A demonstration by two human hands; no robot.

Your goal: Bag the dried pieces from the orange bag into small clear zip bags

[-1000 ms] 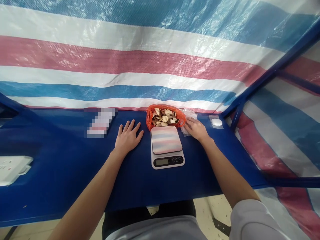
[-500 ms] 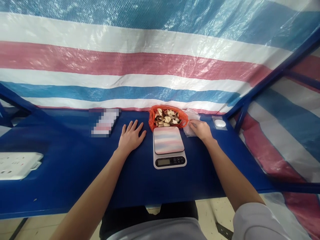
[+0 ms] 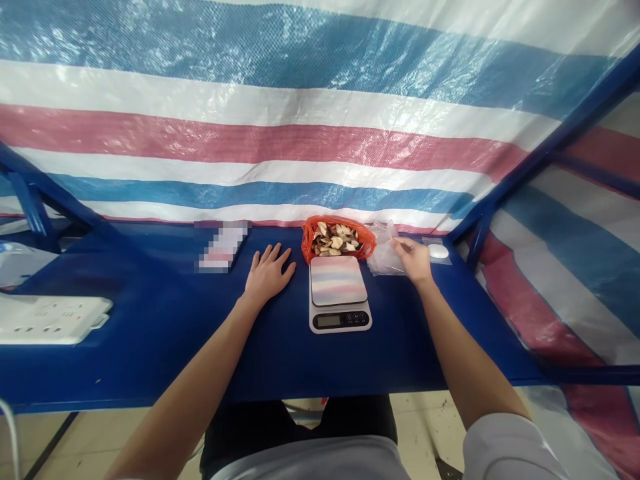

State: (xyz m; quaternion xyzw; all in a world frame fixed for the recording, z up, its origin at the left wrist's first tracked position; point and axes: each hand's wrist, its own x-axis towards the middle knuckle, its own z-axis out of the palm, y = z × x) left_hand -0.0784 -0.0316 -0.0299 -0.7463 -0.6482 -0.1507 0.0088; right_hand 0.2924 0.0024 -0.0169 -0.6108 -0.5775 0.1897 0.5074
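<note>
My left hand [image 3: 269,275] lies flat on the blue table, fingers spread, holding nothing. To its right stands a white digital kitchen scale [image 3: 339,283] with a blank-looking display and a reflective square plate. Just behind the scale sits an open red plastic bag [image 3: 307,243] filled with dried, pale-and-dark slices [image 3: 336,239], perhaps mushroom. Clear plastic bags [image 3: 383,257] lie flat to the right of the red one. At their right edge, my right hand [image 3: 414,259] is closed, thumb and fingertips pinching the edge of a clear bag.
Right of my right hand, a round white object [image 3: 438,251] rests on a small clear packet. A pixelated, phone-like item [image 3: 223,247] lies at the back left. On the left is a white power strip [image 3: 55,320]. Striped tarpaulin [image 3: 280,143] hangs behind the blue table [image 3: 165,333].
My right hand has moved right, from beside the red bag's rim to the clear bags' right edge. More of the clear bags shows. The left hand stays flat; the view has shifted slightly.
</note>
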